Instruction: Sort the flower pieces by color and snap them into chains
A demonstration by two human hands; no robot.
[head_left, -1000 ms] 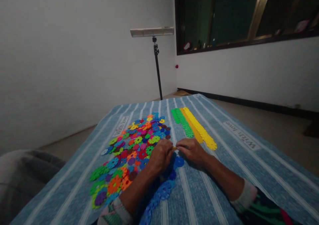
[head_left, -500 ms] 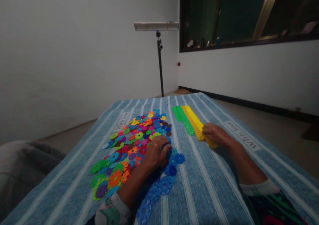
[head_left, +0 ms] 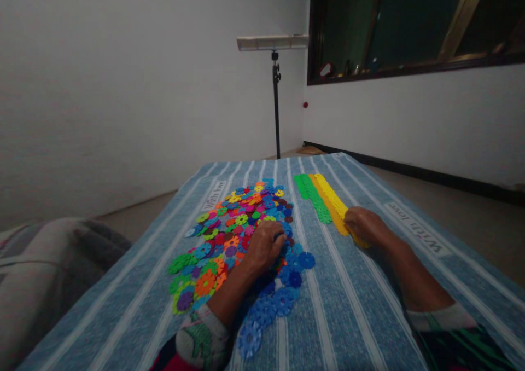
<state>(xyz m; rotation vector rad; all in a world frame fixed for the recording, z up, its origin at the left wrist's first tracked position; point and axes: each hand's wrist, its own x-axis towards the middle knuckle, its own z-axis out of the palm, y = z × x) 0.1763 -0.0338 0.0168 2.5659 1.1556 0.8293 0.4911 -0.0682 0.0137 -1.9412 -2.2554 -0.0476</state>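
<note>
A loose heap of multicoloured plastic snowflake discs [head_left: 241,218] lies on the striped cloth. Over its right side is my left hand [head_left: 266,245], fingers curled, thumb close to the forefinger. Something dark blue shows at its fingertips, too hidden to name for certain. My right hand [head_left: 367,226] is closed at the near end of a row of overlapping yellow discs [head_left: 330,196], fingertips pinching a yellow disc there. Alongside to the left run an orange-yellow row [head_left: 334,215] and a green row [head_left: 318,206]. Several blue discs [head_left: 266,308] trail toward me beside my left forearm.
Blue cloth with white stripes [head_left: 336,316] covers the table. Behind its far edge stands a lamp on a black stand [head_left: 276,108]. Grey fabric [head_left: 61,283] bulges at the left. A dark window [head_left: 410,26] is in the right wall.
The whole view has shifted, so everything appears farther right. Both hands stay at about the same places over the heap and at the yellow row.
</note>
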